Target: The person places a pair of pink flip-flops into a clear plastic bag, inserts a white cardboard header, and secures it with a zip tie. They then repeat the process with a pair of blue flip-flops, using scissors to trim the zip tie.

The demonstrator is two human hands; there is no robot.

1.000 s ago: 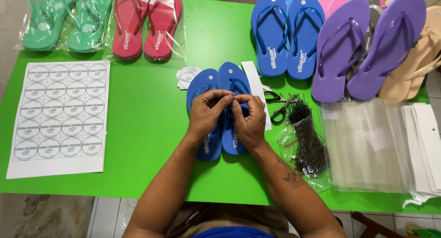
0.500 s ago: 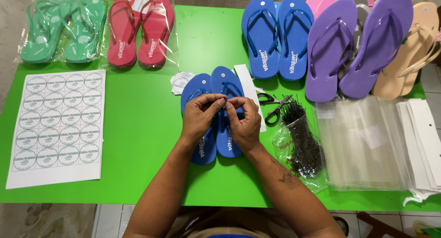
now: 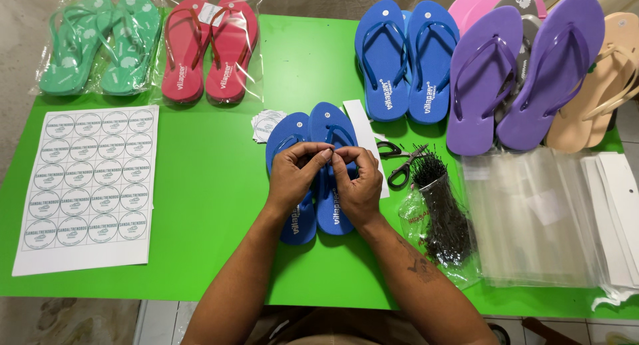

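Blue sandals [image 3: 313, 185] side by side mid-bench [image 3: 213, 185], toes far. Left hand [image 3: 296, 175] and right hand [image 3: 359, 182] resting on them, fingertips pinched together over the straps; whatever sits between the fingers too small to tell. Scissors [image 3: 399, 162] and a bag of black ties [image 3: 442, 218] just right. Sticker sheet [image 3: 86, 188] far left. Clear bags [image 3: 532, 218] right.
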